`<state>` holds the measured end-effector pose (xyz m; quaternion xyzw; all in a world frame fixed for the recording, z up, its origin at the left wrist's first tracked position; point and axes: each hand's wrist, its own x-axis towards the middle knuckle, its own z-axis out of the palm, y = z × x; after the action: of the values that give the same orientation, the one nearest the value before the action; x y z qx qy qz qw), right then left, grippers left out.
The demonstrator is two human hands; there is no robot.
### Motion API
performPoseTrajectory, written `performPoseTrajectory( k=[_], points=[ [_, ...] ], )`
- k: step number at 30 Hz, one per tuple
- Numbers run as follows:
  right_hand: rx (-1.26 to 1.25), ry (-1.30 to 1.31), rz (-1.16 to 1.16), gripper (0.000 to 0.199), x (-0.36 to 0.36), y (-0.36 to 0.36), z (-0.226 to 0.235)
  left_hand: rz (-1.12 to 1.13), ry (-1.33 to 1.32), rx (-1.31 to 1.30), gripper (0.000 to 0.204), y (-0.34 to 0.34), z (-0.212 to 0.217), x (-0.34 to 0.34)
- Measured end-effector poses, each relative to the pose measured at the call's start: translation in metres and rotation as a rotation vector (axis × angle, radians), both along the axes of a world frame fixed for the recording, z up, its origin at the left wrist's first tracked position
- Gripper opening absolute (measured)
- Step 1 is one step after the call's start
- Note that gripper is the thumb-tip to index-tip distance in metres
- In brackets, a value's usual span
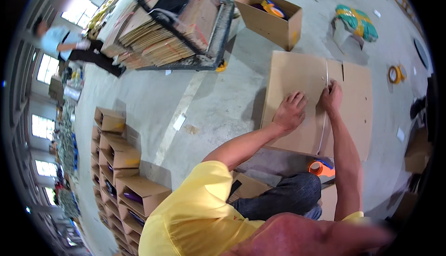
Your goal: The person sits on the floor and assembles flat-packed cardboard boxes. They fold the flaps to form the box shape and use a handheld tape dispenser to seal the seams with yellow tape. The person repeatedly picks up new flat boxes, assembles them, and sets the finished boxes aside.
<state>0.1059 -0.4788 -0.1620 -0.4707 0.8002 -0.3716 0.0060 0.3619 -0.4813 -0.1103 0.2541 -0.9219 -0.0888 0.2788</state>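
Note:
A stack of flat brown cardboard sheets [297, 77] lies on the floor in front of my knees, with a thin white strap [321, 137] running lengthwise across it. My right hand [331, 97] is closed in a pinch at the strap, near the far part of the stack. To its left, my left hand [291, 112] rests on the cardboard with bent fingers slightly apart, holding nothing. An orange and blue tape dispenser [320, 167] sits close to my knee, just off the near edge of the sheets.
An open carton [269, 21] with tape tools stands beyond the stack. Tape rolls [396, 74] and a green bundle [357, 23] lie at right. A cart [223, 33] carries flattened cartons. Open boxes [141, 195] line the left. A person [69, 40] stands far left.

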Motion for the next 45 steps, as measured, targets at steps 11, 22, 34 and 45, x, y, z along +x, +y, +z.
performPoseTrajectory(
  k=[11, 22, 34, 45],
  points=[
    [0.626, -0.169, -0.048, 0.042, 0.037, 0.014, 0.039, 0.031, 0.045, -0.055, 0.049, 0.012, -0.018, 0.015],
    [0.163, -0.402, -0.078, 0.021, -0.045, 0.057, -0.033, -0.072, 0.096, -0.058, 0.051, 0.044, 0.008, -0.013],
    [-0.055, -0.647, 0.076, 0.014, 0.127, 0.097, 0.009, 0.000, 0.039, 0.043, 0.053, 0.038, -0.030, 0.069],
    [0.105, -0.297, -0.101, 0.019, 0.154, 0.150, -0.040, -0.077, 0.117, 0.015, 0.044, 0.040, -0.053, 0.063]
  ],
)
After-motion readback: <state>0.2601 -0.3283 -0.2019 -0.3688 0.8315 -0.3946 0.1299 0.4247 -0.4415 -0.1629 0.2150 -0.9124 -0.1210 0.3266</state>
